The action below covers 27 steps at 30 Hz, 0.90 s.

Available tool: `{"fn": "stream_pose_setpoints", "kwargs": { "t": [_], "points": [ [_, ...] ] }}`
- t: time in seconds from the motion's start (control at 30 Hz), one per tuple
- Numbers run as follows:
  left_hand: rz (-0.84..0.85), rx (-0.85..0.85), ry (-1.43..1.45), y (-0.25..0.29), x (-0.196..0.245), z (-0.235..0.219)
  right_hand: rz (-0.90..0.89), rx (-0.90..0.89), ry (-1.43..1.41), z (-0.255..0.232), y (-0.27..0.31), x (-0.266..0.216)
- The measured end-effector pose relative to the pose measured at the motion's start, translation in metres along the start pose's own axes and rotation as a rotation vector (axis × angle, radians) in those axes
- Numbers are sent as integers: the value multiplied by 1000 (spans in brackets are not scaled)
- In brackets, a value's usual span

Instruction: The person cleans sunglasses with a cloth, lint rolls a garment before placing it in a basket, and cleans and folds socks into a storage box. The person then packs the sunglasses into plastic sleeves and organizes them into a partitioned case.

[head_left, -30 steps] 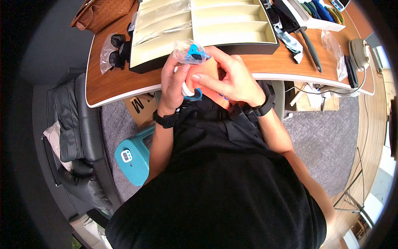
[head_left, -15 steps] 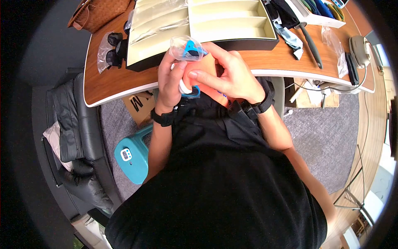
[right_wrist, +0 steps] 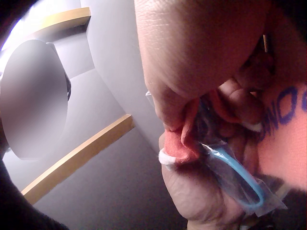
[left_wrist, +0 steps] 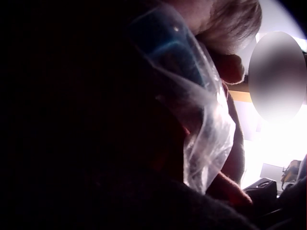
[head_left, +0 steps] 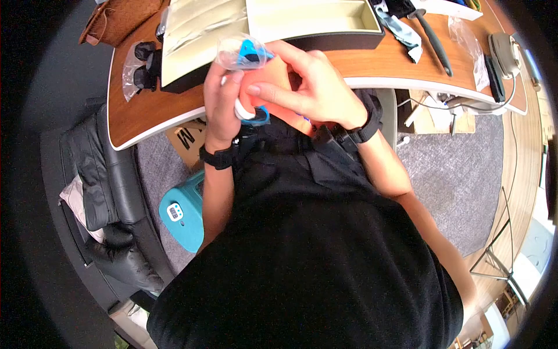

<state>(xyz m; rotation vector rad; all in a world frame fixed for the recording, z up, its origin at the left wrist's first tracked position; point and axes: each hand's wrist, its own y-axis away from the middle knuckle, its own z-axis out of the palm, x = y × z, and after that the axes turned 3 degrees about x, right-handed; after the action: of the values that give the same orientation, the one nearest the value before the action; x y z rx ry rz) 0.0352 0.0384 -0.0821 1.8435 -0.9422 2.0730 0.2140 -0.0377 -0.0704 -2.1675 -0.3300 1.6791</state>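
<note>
Hands both closed on the work, close in, near side of the box [head_left: 349, 41]. L hand [head_left: 221, 113] has fingers curled round the orange fabric [head_left: 270, 71], by its white edge [head_left: 243, 110]. R hand [head_left: 317, 87] is part-closed, thumb laid on the fabric, fingers behind, pinching it. So fabric's between both hands, off the surface [head_left: 401, 72], just nearer me than the box. Blue lettering [right_wrist: 285, 108] shows on it in the R wrist view.

Blue-framed piece [head_left: 249, 51] pokes out past the top of the fabric, in clear plastic, right by my L fingertips. Another blue rim [head_left: 258, 120] shows below the white edge, plastic round it too; can't tell if it's the same item. L wrist view's v. dark, mostly plastic, so no help on finger detail.

What's changed: approx nothing in the grip. Head view has swung, box now sits higher & further left in view, hands w/ it. Means no visible progress: blue bit's still showing, fabric's still held same way.

Round the box: dark sunglasses [head_left: 145, 75] in plastic to its left, brown woven bag [head_left: 116, 23] beyond those; pale blue cloth [head_left: 404, 39] just right, long dark tool [head_left: 435, 43] further right.
</note>
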Motion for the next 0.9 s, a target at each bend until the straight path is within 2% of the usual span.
{"fn": "stream_pose_setpoints", "kwargs": {
  "t": [0.03, 0.07, 0.1, 0.17, 0.23, 0.3, 0.33, 0.37, 0.43, 0.5, 0.57, 0.73, 0.83, 0.9],
  "points": [
    [4, -6, -71, 3, 1, 0, 7, -6, 0, 0, 1, 0],
    [2, 57, 13, -4, -5, 4, 23, -19, 29, -2, 1, -3],
    [47, 98, -46, 1, 3, 9, 41, -38, 75, -4, 0, -6],
    [-11, 76, 7, -4, -6, 3, -85, 84, 33, 5, -2, 8],
    [6, 109, 8, 1, -1, 4, -75, 78, 37, 5, 0, 10],
    [288, -124, -300, 2, -8, -11, -75, 72, 38, 5, 0, 9],
    [216, -96, -240, 3, -13, -13, -75, 71, 42, 5, 0, 9],
    [220, -94, -243, 3, -9, -10, -80, 71, 46, 4, -1, 8],
    [-42, 7, -84, 1, 1, -2, -72, 66, 22, 4, -1, 8],
    [-18, 14, -54, 4, -1, -1, -61, 64, -5, 3, 0, 2],
    [31, -18, -111, 3, 0, -1, 61, -50, 9, -3, 0, -6],
    [26, -17, -149, 2, 0, -1, -33, 33, 11, 5, 0, 9],
    [19, 41, 40, 1, -8, 2, -33, 52, -12, 6, 0, 8],
    [41, 64, 28, 2, 4, 11, -69, 53, -7, 6, 0, 7]
  ]
}}
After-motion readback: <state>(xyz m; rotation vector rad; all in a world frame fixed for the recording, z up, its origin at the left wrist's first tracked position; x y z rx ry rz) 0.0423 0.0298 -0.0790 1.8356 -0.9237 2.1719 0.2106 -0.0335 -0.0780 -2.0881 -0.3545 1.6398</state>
